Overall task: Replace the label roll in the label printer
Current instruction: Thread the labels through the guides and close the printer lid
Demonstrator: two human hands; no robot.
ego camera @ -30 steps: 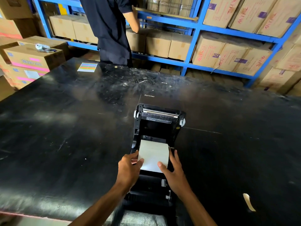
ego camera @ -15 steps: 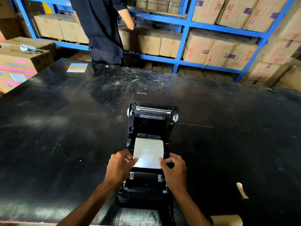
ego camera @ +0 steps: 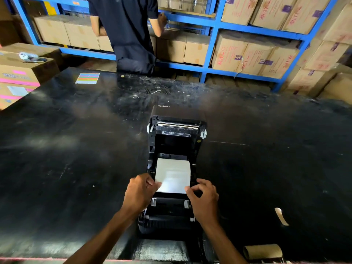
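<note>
A black label printer [ego camera: 176, 141] stands on the black table [ego camera: 66, 149] with its lid tipped back and open. A white label roll [ego camera: 173, 174] lies in its bay, with a strip of label paper drawn toward me. My left hand [ego camera: 140, 193] pinches the paper's near left corner. My right hand [ego camera: 204, 199] pinches the near right corner with thumb and fingertips. An empty brown cardboard core [ego camera: 263, 251] lies at the table's near right edge.
A person in dark clothes [ego camera: 129, 35] stands beyond the table at blue shelving [ego camera: 213, 23] full of cartons. Cartons [ego camera: 21, 73] are stacked at the left. A coloured sticker [ego camera: 87, 78] and a paper scrap [ego camera: 281, 216] lie on the table.
Both hands have slid toward me from the roll's sides to the paper's near corners, and the paper's leading edge has come forward. The camera has shifted a little.
</note>
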